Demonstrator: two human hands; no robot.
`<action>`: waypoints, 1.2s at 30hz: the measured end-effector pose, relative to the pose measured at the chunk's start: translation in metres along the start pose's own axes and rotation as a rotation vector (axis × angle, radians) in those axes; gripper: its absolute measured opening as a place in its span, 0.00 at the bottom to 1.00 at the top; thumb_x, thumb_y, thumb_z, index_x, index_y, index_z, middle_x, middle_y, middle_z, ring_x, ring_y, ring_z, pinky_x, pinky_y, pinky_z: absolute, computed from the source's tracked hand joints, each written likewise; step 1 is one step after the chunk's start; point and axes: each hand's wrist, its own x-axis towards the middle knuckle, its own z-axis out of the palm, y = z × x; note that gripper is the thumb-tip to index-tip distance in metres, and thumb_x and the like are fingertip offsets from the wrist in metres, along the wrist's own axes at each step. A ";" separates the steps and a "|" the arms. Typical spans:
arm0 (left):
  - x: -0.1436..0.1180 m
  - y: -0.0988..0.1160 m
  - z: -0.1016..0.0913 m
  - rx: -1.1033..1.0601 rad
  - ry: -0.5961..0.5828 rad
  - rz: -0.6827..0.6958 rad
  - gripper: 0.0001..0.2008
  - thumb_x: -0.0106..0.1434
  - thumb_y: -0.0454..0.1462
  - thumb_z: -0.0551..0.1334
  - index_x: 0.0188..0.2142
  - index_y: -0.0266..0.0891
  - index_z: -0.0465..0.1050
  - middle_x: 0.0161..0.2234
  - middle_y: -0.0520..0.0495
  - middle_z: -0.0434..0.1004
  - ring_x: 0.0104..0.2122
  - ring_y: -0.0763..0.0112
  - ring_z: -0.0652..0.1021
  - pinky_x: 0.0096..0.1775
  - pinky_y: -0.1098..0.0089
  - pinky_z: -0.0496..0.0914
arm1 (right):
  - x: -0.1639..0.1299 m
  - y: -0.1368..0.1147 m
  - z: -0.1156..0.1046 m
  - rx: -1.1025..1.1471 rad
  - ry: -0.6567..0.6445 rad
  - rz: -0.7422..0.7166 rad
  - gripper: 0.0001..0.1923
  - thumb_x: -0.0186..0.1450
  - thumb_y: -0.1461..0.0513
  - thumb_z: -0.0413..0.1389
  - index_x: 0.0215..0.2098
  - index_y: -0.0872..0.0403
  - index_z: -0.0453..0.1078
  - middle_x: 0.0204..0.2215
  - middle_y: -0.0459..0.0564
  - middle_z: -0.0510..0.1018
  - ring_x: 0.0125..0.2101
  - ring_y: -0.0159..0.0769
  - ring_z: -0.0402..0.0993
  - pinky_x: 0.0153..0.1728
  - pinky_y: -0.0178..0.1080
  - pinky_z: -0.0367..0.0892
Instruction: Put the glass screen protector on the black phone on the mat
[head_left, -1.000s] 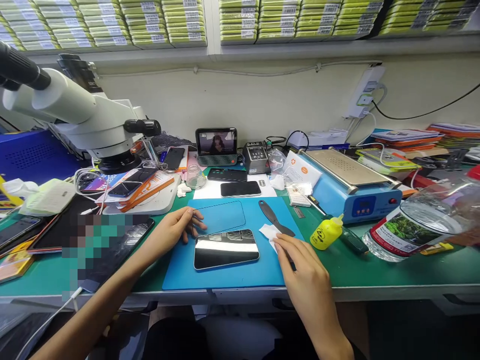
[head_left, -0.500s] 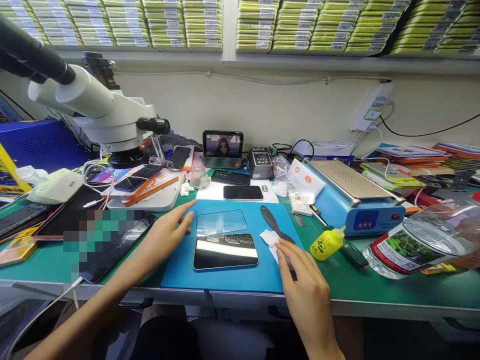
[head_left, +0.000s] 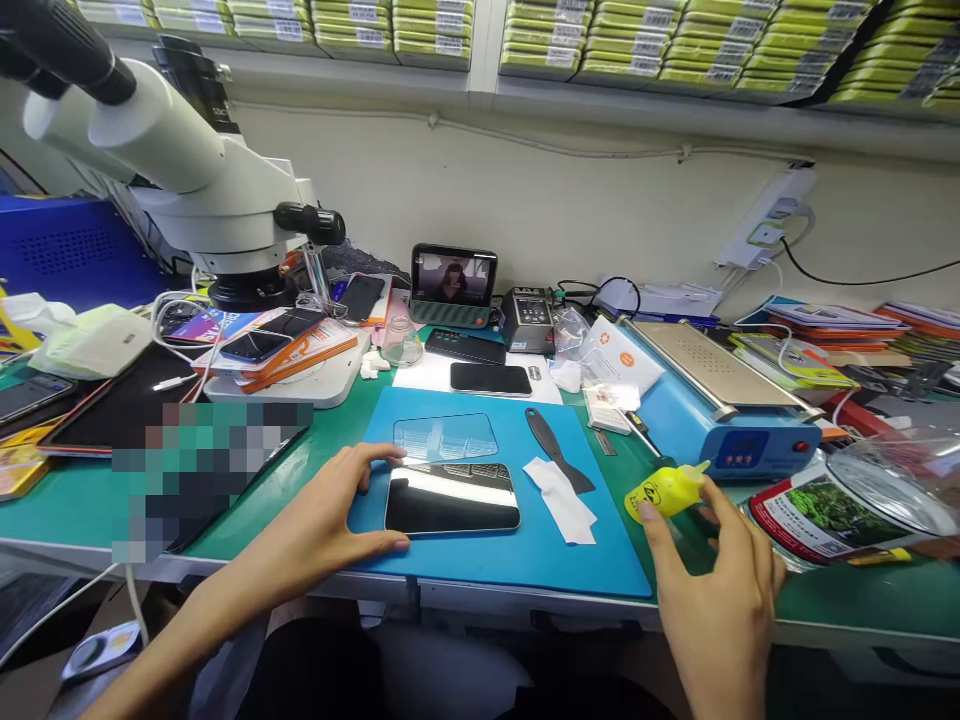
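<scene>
A smartphone [head_left: 452,505] with a glossy black screen lies on the blue mat [head_left: 495,560]. My left hand [head_left: 349,510] spans its left end, thumb at the near edge and index finger at the far edge. Just behind the phone rests a clear screen glass [head_left: 446,437] with a dark border. Off the mat's right side, my right hand [head_left: 716,570] has its thumb and fingers around a small yellow squeeze bottle [head_left: 664,492], which leans with its nozzle to the upper right. A white wipe [head_left: 562,500] lies partly over the blade of a dark plastic scraper [head_left: 551,445].
A microscope [head_left: 217,190] stands at the left, near a pixelated tablet-like device. At the right are a blue heating plate machine [head_left: 720,420] and a large clear water bottle [head_left: 832,510]. Another phone [head_left: 490,379] lies on white paper behind the mat; a small screen [head_left: 454,278] stands further back.
My right hand has let go of the wipe, which now lies flat, and moved right to the yellow bottle. My left hand has come down onto the phone's left end. The view has shifted slightly.
</scene>
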 end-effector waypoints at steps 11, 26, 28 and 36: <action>-0.006 -0.001 -0.003 -0.184 -0.027 0.136 0.31 0.70 0.40 0.71 0.66 0.57 0.59 0.59 0.48 0.66 0.40 0.69 0.74 0.50 0.64 0.72 | -0.003 -0.039 -0.014 0.101 -0.132 0.099 0.33 0.69 0.40 0.61 0.61 0.52 0.75 0.54 0.59 0.82 0.53 0.61 0.80 0.58 0.59 0.71; -0.003 0.003 0.000 0.010 0.003 0.164 0.43 0.61 0.51 0.77 0.68 0.53 0.58 0.57 0.46 0.76 0.51 0.54 0.79 0.51 0.58 0.75 | -0.021 -0.105 -0.012 0.352 -0.479 -0.559 0.14 0.75 0.63 0.61 0.58 0.51 0.73 0.48 0.50 0.84 0.49 0.39 0.82 0.51 0.37 0.76; -0.004 0.002 0.000 0.016 0.013 0.185 0.43 0.61 0.52 0.76 0.68 0.54 0.57 0.59 0.46 0.75 0.52 0.54 0.78 0.52 0.57 0.75 | -0.021 -0.109 -0.010 0.366 -0.491 -0.584 0.15 0.74 0.64 0.61 0.58 0.52 0.73 0.49 0.51 0.84 0.50 0.38 0.82 0.51 0.37 0.76; -0.005 0.003 -0.002 -0.008 -0.009 0.152 0.38 0.70 0.55 0.68 0.71 0.57 0.52 0.61 0.46 0.71 0.51 0.57 0.76 0.53 0.58 0.73 | -0.024 -0.114 -0.004 0.376 -0.495 -0.607 0.16 0.74 0.66 0.61 0.60 0.53 0.74 0.50 0.52 0.83 0.51 0.38 0.81 0.50 0.37 0.77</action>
